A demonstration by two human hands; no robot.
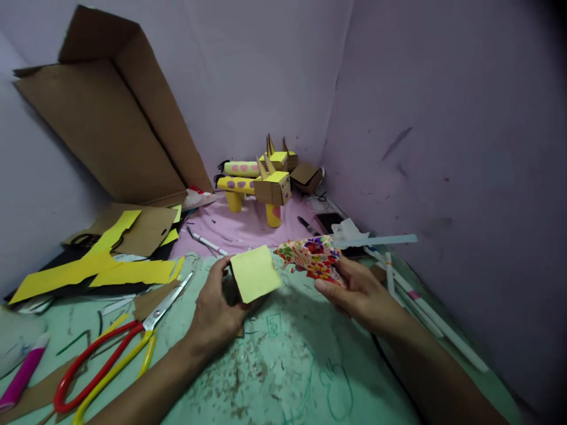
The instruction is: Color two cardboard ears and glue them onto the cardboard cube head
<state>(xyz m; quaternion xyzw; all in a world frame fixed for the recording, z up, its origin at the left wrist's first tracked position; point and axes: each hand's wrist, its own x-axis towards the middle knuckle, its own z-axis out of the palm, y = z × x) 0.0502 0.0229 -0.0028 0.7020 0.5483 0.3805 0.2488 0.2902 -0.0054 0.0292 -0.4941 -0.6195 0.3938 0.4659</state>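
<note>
My left hand (217, 307) is closed around the sides of a small box (256, 274), whose top face is covered in pale yellow paper. My right hand (358, 292) grips a glue gun (310, 255) wrapped in a floral print. A translucent glue stick (385, 239) juts out from its back, and a dark cord (394, 372) runs down below the hand. The gun's tip points left toward the box, with a small gap between them. Behind both hands stand two yellow giraffe-like figures (272, 192) made of paper and cardboard, with spotted bodies and pointed pieces on their heads.
Large scissors (150, 321) with red and yellow handles lie at left, near yellow paper strips (84, 265) and a magenta tube (24, 372). A big cardboard box (106, 118) leans on the wall. White sticks (434, 316) line the right edge of the green table (283, 378).
</note>
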